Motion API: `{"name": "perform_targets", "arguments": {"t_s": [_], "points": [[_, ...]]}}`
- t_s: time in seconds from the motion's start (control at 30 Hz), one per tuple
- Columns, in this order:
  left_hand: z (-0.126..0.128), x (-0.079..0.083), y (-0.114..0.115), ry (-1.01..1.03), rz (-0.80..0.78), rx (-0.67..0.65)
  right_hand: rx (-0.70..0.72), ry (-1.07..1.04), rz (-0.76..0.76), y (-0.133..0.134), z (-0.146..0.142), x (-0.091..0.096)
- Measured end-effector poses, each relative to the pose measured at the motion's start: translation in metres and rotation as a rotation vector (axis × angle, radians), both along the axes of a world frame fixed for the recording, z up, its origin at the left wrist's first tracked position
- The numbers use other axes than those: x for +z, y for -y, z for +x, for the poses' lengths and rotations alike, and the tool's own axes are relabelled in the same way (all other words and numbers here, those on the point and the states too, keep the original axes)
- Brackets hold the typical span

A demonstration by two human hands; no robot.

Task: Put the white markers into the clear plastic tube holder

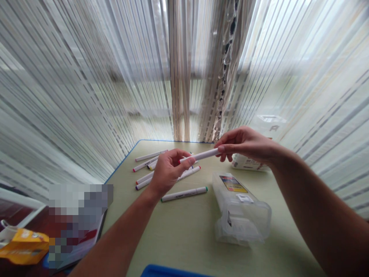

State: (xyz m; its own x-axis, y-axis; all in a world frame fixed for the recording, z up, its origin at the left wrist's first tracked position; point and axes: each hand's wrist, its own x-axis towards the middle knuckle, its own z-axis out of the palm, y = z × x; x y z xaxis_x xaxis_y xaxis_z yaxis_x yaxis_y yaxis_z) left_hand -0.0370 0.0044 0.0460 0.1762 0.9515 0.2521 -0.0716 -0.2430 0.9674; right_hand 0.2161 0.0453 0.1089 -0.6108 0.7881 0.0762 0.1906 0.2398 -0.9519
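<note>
Left hand (173,167) and right hand (245,146) pinch opposite ends of pink-tipped white marker (204,155), above table (178,234). Clear plastic case (242,207) at marker's 5 o'clock, green-tipped marker (184,194) at 7. Far end seems finger-covered. Loosened pinch could drop it.

Daylight filters through the curtain (138,77) beyond the left hand (170,169) and right hand (245,144), glaring most above the right. Nearer than the hands, the forearms (311,200) and table (184,227) are dim, shadows soft. Edges stretch and smear; a patch (77,227) lower left of the left hand is pixelated.
</note>
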Motion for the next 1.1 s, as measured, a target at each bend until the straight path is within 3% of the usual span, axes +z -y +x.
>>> {"name": "perform_targets", "arguments": {"t_s": [0.47,1.1], "points": [[-0.0006,0.0023,0.0011,0.004,-0.019,0.002,-0.013,-0.009,0.002,-0.0012,0.0021,-0.0001],[-0.0046,0.0024,0.0022,0.121,-0.006,-0.097,-0.056,-0.046,-0.030,-0.0023,0.0045,-0.0013]]}}
